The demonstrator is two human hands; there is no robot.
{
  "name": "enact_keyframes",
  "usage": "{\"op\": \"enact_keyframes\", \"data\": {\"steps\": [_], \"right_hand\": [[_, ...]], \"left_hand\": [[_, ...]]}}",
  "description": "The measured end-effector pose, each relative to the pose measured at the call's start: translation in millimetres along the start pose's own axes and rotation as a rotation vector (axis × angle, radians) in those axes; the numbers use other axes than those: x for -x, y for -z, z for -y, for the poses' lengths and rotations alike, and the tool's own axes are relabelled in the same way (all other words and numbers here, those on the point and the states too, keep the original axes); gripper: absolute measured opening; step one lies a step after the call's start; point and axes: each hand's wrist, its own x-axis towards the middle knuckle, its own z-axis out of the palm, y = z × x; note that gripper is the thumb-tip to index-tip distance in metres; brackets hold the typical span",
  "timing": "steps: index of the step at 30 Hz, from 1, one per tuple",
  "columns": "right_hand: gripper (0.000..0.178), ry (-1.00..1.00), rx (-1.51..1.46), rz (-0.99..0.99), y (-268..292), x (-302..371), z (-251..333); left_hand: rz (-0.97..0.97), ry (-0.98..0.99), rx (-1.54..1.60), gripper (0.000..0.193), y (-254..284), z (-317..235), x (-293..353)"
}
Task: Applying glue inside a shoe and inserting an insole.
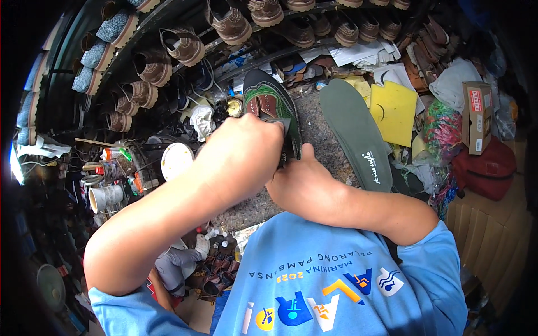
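Observation:
A green, brown and black shoe [269, 99] lies toe away from me on the worn grey work surface [322, 126]. My left hand [245, 150] is closed in a fist over the shoe's opening. A small grey edge shows at its knuckles, but what the fingers grip is hidden. Low at the heel end, my right hand [302, 180] is wrapped round the shoe with its thumb pointing up along the side. Both hands cover the rear of the shoe. To the right lies a grey-green insole [356, 134] with white lettering at its heel.
Brown shoes [185, 47] line the racks along the far side and left. Yellow foam sheets [393, 112] lie beyond the insole, near a cardboard box [476, 117] and a red bag [486, 168]. A white tub [177, 161] and a cup [106, 197] stand left. Another person's leg [175, 269] shows below.

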Motion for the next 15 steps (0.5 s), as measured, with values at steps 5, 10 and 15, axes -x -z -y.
{"op": "enact_keyframes", "data": {"steps": [5, 10, 15], "right_hand": [[0.014, 0.042, 0.075, -0.014, 3.0, 4.5, -1.6], [0.013, 0.047, 0.097, -0.044, -1.6, 5.4, -2.2], [0.012, 0.020, 0.101, -0.044, -5.9, 4.9, -1.3]], "left_hand": [[0.045, -0.237, 0.088, 0.065, 21.6, 44.0, 11.0], [-0.103, -0.386, 0.174, 0.071, 1.7, 40.5, 12.0], [0.049, -0.266, 0.087, 0.055, 3.9, 30.4, 23.7]]}}
